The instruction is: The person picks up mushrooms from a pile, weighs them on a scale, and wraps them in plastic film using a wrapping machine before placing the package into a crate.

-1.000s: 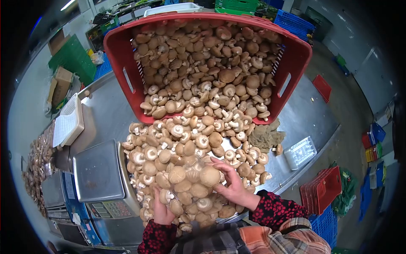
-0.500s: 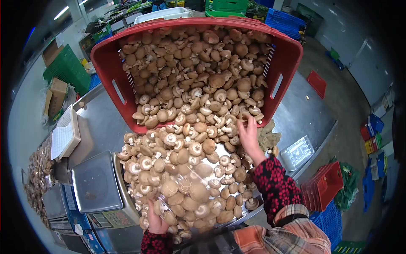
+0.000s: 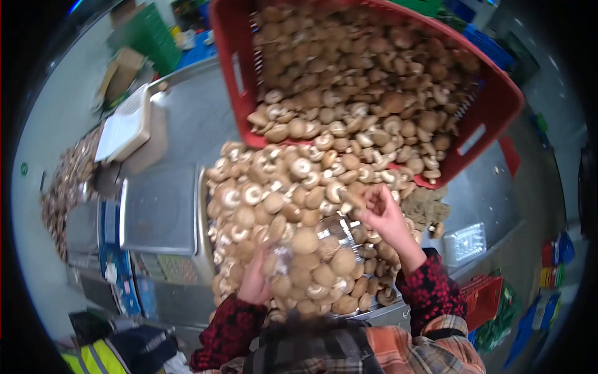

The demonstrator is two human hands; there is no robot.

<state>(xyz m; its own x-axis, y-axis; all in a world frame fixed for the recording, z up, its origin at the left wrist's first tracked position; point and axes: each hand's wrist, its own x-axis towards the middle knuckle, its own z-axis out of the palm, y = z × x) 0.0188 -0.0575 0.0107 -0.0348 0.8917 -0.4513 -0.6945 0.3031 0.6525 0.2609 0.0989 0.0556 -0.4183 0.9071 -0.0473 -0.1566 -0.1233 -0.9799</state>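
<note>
My left hand (image 3: pixel 254 279) is closed on the near left side of a clear plastic tray (image 3: pixel 349 232). Large brown-capped mushrooms lie in or show through the tray, and glare hides part of its outline. Just beyond it, my right hand (image 3: pixel 385 215) pinches a mushroom (image 3: pixel 354 198) between thumb and fingers, its cap tilted. Loose mushrooms (image 3: pixel 246 215) are heaped under and around both hands. The heap runs back into a red crate (image 3: pixel 507 106) lying on its side with its mouth facing me, full of more mushrooms (image 3: pixel 349 68).
Left of the heap stands a scale (image 3: pixel 159 209) with a metal platform. Behind it is a pale basket (image 3: pixel 140 134) with white sheets. A second clear tray (image 3: pixel 466 243) and a greyish-brown cloth-like lump (image 3: pixel 427 207) lie on the metal table (image 3: pixel 193 112) to the right.
My right hand has drawn back from the crate's mouth toward the tray with a mushroom in it. My left hand is still at the tray. The view has turned, and a yellow vest shows lower left.
</note>
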